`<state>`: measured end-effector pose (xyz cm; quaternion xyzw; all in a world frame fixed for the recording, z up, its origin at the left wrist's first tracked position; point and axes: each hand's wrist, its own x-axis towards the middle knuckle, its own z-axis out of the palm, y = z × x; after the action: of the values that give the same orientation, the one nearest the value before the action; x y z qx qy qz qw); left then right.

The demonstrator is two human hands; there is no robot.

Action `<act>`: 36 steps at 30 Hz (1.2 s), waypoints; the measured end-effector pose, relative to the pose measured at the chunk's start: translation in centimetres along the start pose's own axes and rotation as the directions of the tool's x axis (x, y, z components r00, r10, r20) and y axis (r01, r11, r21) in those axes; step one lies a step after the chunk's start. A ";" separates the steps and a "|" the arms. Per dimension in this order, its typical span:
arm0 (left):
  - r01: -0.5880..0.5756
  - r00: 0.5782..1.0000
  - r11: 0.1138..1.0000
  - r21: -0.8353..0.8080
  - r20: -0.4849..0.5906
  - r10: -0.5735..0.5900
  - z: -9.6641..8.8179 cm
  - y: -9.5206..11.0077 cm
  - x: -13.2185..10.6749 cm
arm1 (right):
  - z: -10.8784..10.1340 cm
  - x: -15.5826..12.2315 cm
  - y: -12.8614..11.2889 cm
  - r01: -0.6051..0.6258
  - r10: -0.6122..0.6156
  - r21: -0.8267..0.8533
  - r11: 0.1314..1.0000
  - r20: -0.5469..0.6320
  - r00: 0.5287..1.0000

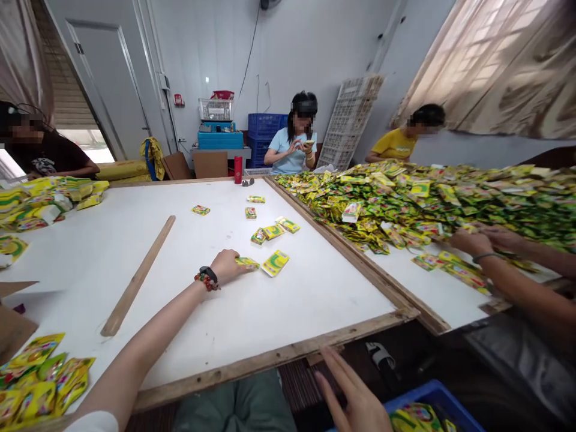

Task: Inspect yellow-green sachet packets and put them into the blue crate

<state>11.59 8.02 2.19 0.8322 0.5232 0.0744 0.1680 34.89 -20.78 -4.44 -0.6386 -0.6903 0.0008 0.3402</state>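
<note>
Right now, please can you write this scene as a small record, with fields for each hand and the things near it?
left hand: resting on a yellow-green sachet, on a white table board
right hand: fingers spread, above a blue crate holding sachets
nearby: wooden strip, loose sachets
co-worker: hands beside a sachet heap

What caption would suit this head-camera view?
Left hand on a sachet on a white table, right hand above a blue crate.

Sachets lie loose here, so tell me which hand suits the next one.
Left, probably: the left hand rests on a yellow sachet on the board; the right hand sits below its edge.
</note>
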 end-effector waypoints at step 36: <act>-0.261 0.908 0.838 -0.480 -0.417 0.044 11.8 7.3 -18.7 | 3.7 4.9 -10.3 -0.206 0.175 0.664 0.718 0.114 0.978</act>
<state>13.08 -14.00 -5.22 0.7624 0.4358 0.3915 0.2749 24.31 -16.73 -0.46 -0.5400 -0.5810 0.2985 0.5308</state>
